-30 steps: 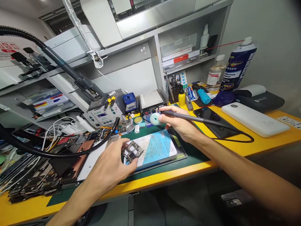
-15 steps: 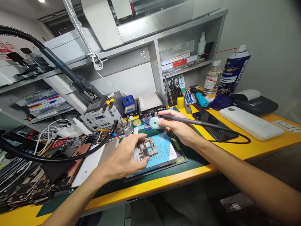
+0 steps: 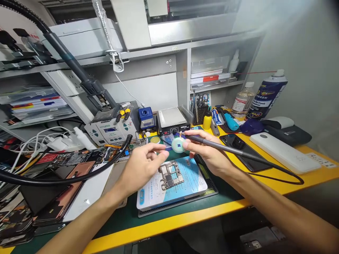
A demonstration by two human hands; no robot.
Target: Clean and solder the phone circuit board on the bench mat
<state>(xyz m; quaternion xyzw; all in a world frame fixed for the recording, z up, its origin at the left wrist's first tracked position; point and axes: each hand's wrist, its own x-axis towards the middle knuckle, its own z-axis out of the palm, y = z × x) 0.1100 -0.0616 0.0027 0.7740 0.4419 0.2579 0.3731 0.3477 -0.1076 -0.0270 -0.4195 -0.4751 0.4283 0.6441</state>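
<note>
My right hand (image 3: 212, 154) is closed around a soldering iron (image 3: 233, 151) and also pinches a round, pale green spool (image 3: 177, 145) with a blue hub. The kind of wire or braid on the spool is too small to tell. My left hand (image 3: 143, 167) is held just left of the spool, its thumb and index finger pressed together; whatever they hold, if anything, cannot be made out. Below both hands, a phone circuit board (image 3: 171, 175) lies on a blue and white box (image 3: 189, 178), touched by neither hand.
A black hose (image 3: 87, 181) arches over stacked phone parts (image 3: 59, 194) on the left. Behind are a hot-air station (image 3: 109, 130) and a small grey-topped device (image 3: 172, 118). To the right lie a dark phone (image 3: 245, 155), a white power bank (image 3: 286, 151) and a spray can (image 3: 267, 95).
My left hand has lifted off the circuit board and moved up beside the spool, its fingers now pinched. My right hand still holds the iron and spool. The camera view has shifted.
</note>
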